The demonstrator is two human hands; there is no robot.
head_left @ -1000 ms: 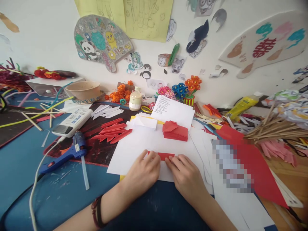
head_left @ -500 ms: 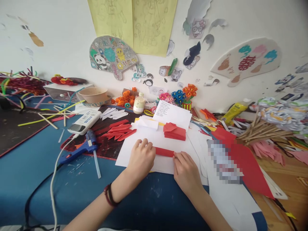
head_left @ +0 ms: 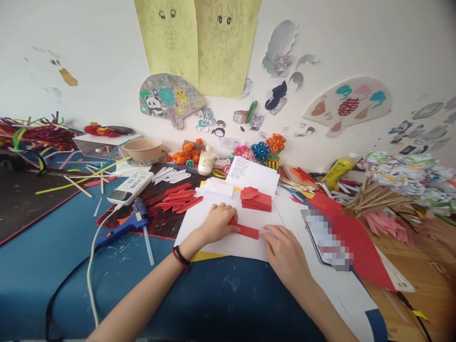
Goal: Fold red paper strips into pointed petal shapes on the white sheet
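Observation:
A folded red paper strip [head_left: 248, 231] lies on white sheets of paper [head_left: 213, 243] in front of me. My left hand [head_left: 221, 221] has its thumb and fingers closed on the strip's left end. Just off the right end is my right hand [head_left: 284, 247], its fingers loosely bent and apart, with no paper visible in them. Behind the strip sits a stack of folded red paper [head_left: 255, 199]. Left of that are a folded white paper [head_left: 218, 188] and several pointed red paper pieces [head_left: 180, 198] on a dark mat.
A blue glue gun [head_left: 137, 219], a white power bank [head_left: 131, 187] with a cable, and a phone [head_left: 326, 240] flank the work. Behind stand a bottle [head_left: 205, 160] and a handwritten card [head_left: 252, 175]. At the far right, a blurred hand [head_left: 440, 232] is near pink paper [head_left: 388, 225].
My right hand has come off the strip's right end and moved slightly right. My left hand still holds the left end, now with the thumb along it. The view has tilted up a little.

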